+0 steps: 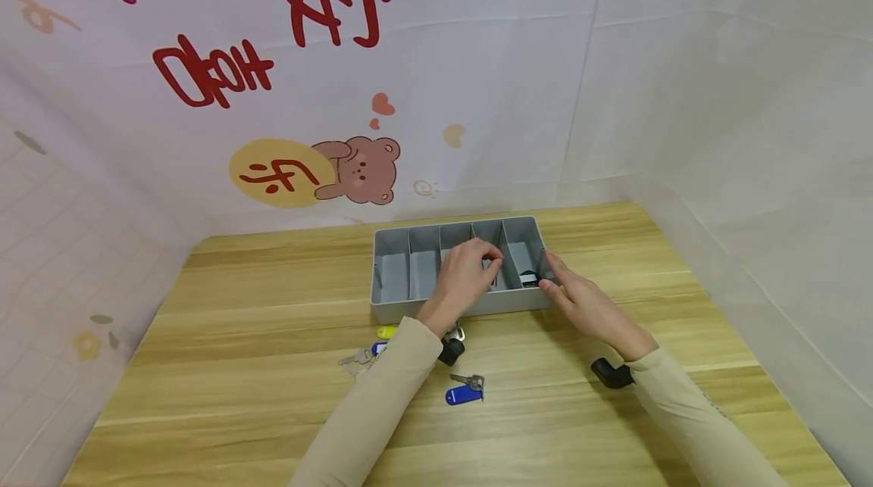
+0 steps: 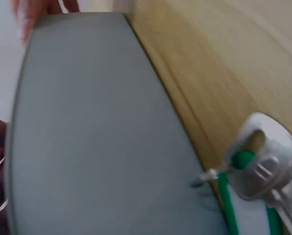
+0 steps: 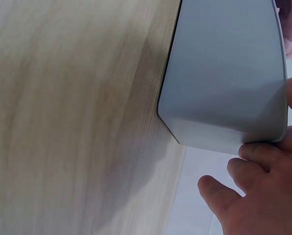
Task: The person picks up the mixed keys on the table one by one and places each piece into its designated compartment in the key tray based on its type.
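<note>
A grey divided tray [image 1: 464, 304] stands lengthwise at the back of the table. My left hand [image 1: 466, 271] is bent over its middle compartments, thumb and index fingertips close together; I cannot tell whether they pinch anything. Just below those fingertips, a small dark red item [image 1: 495, 280] shows in the compartment second from the right. My right hand [image 1: 583, 304] holds the tray's front right corner, thumb at the front rim and fingers against the end wall. A black-and-white tag [image 1: 528, 279] lies in the rightmost compartment.
Before the tray lie a blue-tagged key [image 1: 465, 394], a yellow tag [image 1: 386, 332] and loose keys [image 1: 356, 357], partly behind the left sleeve. A green-and-white tag [image 2: 251, 215] with a metal key touches the tray's front. White printed cloth [image 1: 477, 93] walls off the back and sides.
</note>
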`<state>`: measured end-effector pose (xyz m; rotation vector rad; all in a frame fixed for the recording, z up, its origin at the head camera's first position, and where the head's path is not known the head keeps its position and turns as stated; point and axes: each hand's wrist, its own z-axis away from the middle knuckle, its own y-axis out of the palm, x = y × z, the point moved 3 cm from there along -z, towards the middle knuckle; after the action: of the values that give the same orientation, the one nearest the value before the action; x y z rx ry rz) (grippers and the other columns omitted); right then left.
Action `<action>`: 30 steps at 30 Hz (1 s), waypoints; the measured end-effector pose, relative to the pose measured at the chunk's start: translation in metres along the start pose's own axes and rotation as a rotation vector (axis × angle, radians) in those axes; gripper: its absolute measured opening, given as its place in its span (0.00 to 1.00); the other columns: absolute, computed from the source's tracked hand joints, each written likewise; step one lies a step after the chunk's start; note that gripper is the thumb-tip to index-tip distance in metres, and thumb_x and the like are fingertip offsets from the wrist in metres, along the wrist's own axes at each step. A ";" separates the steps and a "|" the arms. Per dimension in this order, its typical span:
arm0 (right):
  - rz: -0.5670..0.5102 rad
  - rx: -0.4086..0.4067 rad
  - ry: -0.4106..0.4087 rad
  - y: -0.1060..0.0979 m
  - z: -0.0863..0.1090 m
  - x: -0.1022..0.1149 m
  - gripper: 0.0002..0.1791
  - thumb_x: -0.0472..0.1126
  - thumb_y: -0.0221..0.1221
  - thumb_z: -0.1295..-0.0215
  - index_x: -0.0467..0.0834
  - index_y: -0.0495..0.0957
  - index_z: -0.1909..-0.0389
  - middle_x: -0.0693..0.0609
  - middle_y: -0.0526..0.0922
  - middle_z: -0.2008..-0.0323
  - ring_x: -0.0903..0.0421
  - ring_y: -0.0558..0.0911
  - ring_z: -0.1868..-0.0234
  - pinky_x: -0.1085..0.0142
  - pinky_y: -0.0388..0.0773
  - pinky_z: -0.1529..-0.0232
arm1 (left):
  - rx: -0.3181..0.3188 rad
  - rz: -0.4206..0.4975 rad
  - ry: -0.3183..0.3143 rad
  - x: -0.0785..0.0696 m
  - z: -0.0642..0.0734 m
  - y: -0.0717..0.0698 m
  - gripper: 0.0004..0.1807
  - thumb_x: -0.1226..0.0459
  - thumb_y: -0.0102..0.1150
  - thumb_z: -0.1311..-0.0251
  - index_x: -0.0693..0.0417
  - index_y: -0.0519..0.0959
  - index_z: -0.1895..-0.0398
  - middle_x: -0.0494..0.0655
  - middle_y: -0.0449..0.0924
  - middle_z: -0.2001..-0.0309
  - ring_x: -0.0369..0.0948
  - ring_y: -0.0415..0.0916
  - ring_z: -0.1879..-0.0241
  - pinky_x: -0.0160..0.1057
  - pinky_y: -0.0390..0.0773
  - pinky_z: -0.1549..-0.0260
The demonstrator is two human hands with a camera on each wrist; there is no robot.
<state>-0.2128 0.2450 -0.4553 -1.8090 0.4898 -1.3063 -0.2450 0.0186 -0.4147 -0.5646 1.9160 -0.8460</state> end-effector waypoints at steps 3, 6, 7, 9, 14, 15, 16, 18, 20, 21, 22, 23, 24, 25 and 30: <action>0.001 0.005 0.001 0.001 -0.001 0.002 0.38 0.49 0.46 0.15 0.31 0.46 0.19 0.31 0.51 0.21 0.34 0.55 0.22 0.38 0.55 0.26 | 0.005 -0.076 0.012 0.004 0.000 0.002 0.06 0.62 0.66 0.30 0.50 0.91 0.58 0.42 0.86 0.58 0.41 0.83 0.60 0.41 0.81 0.60; 0.003 0.005 -0.001 0.001 -0.001 0.003 0.37 0.49 0.46 0.15 0.30 0.47 0.20 0.31 0.51 0.21 0.33 0.55 0.22 0.38 0.55 0.26 | 0.024 -0.141 0.015 0.005 0.000 0.003 0.09 0.61 0.65 0.30 0.48 0.90 0.52 0.42 0.87 0.53 0.43 0.83 0.54 0.44 0.81 0.54; 0.003 0.004 -0.004 0.002 -0.002 0.003 0.37 0.48 0.47 0.15 0.30 0.47 0.20 0.30 0.51 0.21 0.33 0.56 0.22 0.38 0.55 0.27 | 0.032 -0.157 0.015 0.005 0.001 0.003 0.10 0.60 0.64 0.29 0.48 0.89 0.50 0.43 0.86 0.50 0.44 0.83 0.52 0.45 0.81 0.52; 0.003 0.003 -0.004 0.002 -0.001 0.004 0.37 0.48 0.47 0.16 0.30 0.47 0.20 0.31 0.51 0.21 0.33 0.56 0.22 0.38 0.56 0.27 | 0.051 -0.162 0.010 0.005 0.001 0.003 0.14 0.59 0.64 0.29 0.48 0.87 0.43 0.44 0.84 0.44 0.46 0.82 0.47 0.47 0.79 0.48; 0.006 -0.010 -0.003 0.002 0.000 0.006 0.37 0.48 0.48 0.16 0.30 0.48 0.20 0.30 0.53 0.22 0.32 0.59 0.24 0.37 0.58 0.28 | 0.080 -0.111 0.004 0.004 0.006 -0.001 0.24 0.54 0.61 0.28 0.48 0.79 0.32 0.45 0.75 0.31 0.47 0.75 0.34 0.52 0.74 0.37; 0.007 -0.013 -0.004 0.002 0.000 0.006 0.37 0.48 0.48 0.16 0.30 0.48 0.20 0.30 0.53 0.22 0.32 0.59 0.24 0.37 0.58 0.28 | 0.086 -0.096 0.005 0.004 0.007 -0.002 0.26 0.52 0.61 0.27 0.48 0.77 0.30 0.45 0.73 0.28 0.47 0.73 0.32 0.53 0.72 0.36; 0.007 -0.017 -0.005 0.002 0.000 0.007 0.37 0.47 0.48 0.16 0.30 0.49 0.20 0.30 0.54 0.22 0.31 0.60 0.24 0.36 0.58 0.29 | 0.094 -0.084 0.007 0.004 0.009 -0.004 0.28 0.51 0.60 0.27 0.49 0.75 0.28 0.46 0.70 0.26 0.47 0.70 0.30 0.54 0.71 0.35; 0.008 -0.018 -0.004 0.002 0.001 0.007 0.37 0.47 0.48 0.16 0.30 0.49 0.20 0.29 0.53 0.22 0.31 0.60 0.24 0.36 0.58 0.29 | 0.116 -0.056 0.007 0.005 0.013 -0.008 0.32 0.48 0.58 0.27 0.48 0.70 0.24 0.46 0.65 0.23 0.47 0.65 0.26 0.57 0.68 0.32; 0.007 -0.019 -0.003 0.001 0.002 0.008 0.37 0.47 0.48 0.16 0.30 0.49 0.20 0.29 0.53 0.22 0.31 0.60 0.24 0.36 0.58 0.29 | 0.139 -0.033 0.011 0.006 0.017 -0.012 0.36 0.46 0.57 0.26 0.49 0.65 0.21 0.47 0.60 0.21 0.47 0.60 0.23 0.60 0.65 0.30; 0.006 -0.017 0.001 0.001 0.002 0.008 0.37 0.48 0.48 0.16 0.30 0.49 0.20 0.29 0.53 0.22 0.31 0.59 0.24 0.36 0.58 0.29 | 0.150 -0.030 0.017 0.006 0.019 -0.014 0.37 0.45 0.56 0.26 0.49 0.63 0.20 0.48 0.58 0.20 0.48 0.58 0.22 0.61 0.63 0.30; 0.006 -0.014 0.005 0.001 0.002 0.008 0.37 0.48 0.48 0.16 0.30 0.48 0.20 0.30 0.53 0.22 0.31 0.59 0.24 0.36 0.57 0.28 | 0.160 -0.028 0.023 0.006 0.021 -0.017 0.39 0.44 0.55 0.26 0.49 0.61 0.19 0.48 0.56 0.19 0.48 0.56 0.21 0.63 0.62 0.29; 0.007 -0.012 0.008 0.001 0.003 0.008 0.37 0.48 0.48 0.16 0.31 0.48 0.19 0.30 0.53 0.22 0.31 0.58 0.24 0.36 0.57 0.28 | 0.170 -0.031 0.030 0.007 0.022 -0.019 0.40 0.42 0.55 0.26 0.49 0.60 0.18 0.48 0.55 0.18 0.49 0.54 0.21 0.64 0.60 0.29; 0.008 -0.010 0.009 0.001 0.003 0.008 0.37 0.48 0.48 0.16 0.31 0.48 0.19 0.30 0.52 0.22 0.31 0.58 0.23 0.36 0.57 0.28 | 0.178 -0.032 0.039 0.008 0.024 -0.021 0.41 0.42 0.54 0.26 0.49 0.58 0.18 0.48 0.53 0.18 0.49 0.52 0.20 0.65 0.59 0.29; 0.009 -0.009 0.012 0.000 0.003 0.008 0.37 0.48 0.48 0.16 0.31 0.47 0.19 0.30 0.52 0.21 0.32 0.58 0.23 0.36 0.57 0.28 | 0.185 -0.033 0.050 0.008 0.026 -0.024 0.42 0.41 0.53 0.26 0.50 0.57 0.18 0.49 0.52 0.18 0.50 0.51 0.20 0.65 0.58 0.28; 0.013 0.000 0.011 0.000 0.003 0.008 0.38 0.48 0.48 0.16 0.32 0.47 0.19 0.30 0.52 0.21 0.32 0.59 0.24 0.36 0.57 0.28 | 0.195 -0.031 0.094 0.016 0.038 -0.037 0.43 0.38 0.48 0.26 0.52 0.55 0.17 0.51 0.51 0.18 0.52 0.48 0.19 0.66 0.54 0.27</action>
<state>-0.2068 0.2404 -0.4507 -1.7970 0.5068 -1.3085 -0.2171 -0.0292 -0.4082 -0.4437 1.8856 -1.0821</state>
